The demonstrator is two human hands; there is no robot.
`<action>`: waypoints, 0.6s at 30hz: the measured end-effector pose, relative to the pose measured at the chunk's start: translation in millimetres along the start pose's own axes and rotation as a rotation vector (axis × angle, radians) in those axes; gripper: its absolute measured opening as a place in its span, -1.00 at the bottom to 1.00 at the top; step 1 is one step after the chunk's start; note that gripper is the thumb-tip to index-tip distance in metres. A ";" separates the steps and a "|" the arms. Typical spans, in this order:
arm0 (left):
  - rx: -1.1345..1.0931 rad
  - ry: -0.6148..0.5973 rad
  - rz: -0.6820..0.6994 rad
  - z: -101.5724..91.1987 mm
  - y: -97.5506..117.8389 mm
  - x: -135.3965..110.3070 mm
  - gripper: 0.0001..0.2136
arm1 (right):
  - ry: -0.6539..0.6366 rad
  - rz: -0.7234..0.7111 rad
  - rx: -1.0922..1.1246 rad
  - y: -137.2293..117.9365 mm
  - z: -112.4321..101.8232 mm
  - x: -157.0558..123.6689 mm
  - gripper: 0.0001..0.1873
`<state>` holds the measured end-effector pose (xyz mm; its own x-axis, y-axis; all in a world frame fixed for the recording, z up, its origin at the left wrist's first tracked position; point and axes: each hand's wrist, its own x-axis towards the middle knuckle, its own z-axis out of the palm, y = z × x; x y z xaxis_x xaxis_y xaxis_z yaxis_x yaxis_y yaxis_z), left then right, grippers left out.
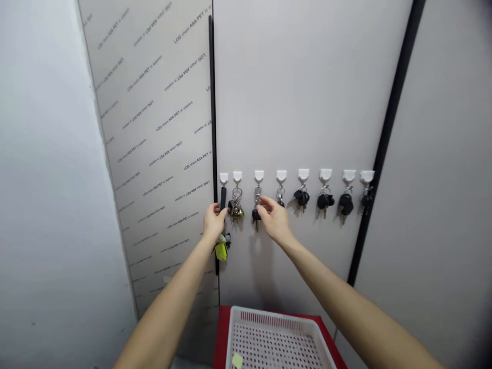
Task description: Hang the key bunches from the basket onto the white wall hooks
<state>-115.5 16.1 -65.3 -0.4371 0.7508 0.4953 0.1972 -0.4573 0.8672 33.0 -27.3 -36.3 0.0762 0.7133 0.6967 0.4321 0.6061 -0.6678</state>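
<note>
A row of several white wall hooks (303,175) runs across a grey panel, each with a bunch of keys. My left hand (213,220) is closed around the black strap (223,197) hanging from the leftmost hook; a yellow-green tag (221,251) dangles below that hand. My right hand (273,218) pinches the key bunch (256,205) on the third hook, fingers at its ring. Between my hands hangs a bunch with brass-coloured keys (236,206). Dark-headed keys (325,200) hang on the hooks to the right.
A white perforated plastic basket (246,333) sits on a red surface (222,333) below the hooks, with a small yellow note (237,360) inside. A film-covered panel (154,143) leans at left. Black vertical strips (388,133) divide the wall panels.
</note>
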 end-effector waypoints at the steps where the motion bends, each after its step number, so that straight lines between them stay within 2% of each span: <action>1: 0.015 -0.052 -0.011 1.7 -4.6 3.4 -0.80 | 0.005 -0.039 -0.013 -2.8 6.7 4.5 -0.65; 3: 0.013 -0.153 -0.043 4.8 -7.8 4.5 -0.87 | -0.028 -0.057 -0.021 -8.7 21.7 12.4 -0.63; 5: -0.027 -0.213 -0.084 6.0 -3.8 2.7 -0.85 | -0.046 0.015 -0.060 -10.9 37.2 20.9 -0.61; 9: -0.226 -0.193 -0.102 1.5 22.5 4.4 -0.87 | -0.018 0.114 -0.180 -5.0 57.8 41.0 -0.71; 12: -0.342 -0.178 -0.037 -4.2 51.2 12.0 -0.86 | 0.024 0.081 -0.169 -6.6 57.6 55.4 -0.68; 15: -0.411 -0.190 -0.003 -9.4 75.2 18.8 -0.85 | 0.090 -0.003 -0.154 -21.3 48.5 69.7 -0.70; 16: -0.420 -0.198 -0.013 -11.2 80.0 20.1 -0.86 | 0.081 -0.010 -0.171 -27.7 44.9 74.4 -0.73; 18: -0.424 -0.205 -0.055 -15.4 84.3 20.9 -0.87 | -0.023 0.051 -0.198 -39.1 38.1 82.9 -0.79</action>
<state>-121.5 -14.1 17.4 -0.2459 0.8386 0.4860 -0.2162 -0.5362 0.8159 -11.7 21.5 37.6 0.0830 0.7508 0.6553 0.5964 0.4894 -0.6362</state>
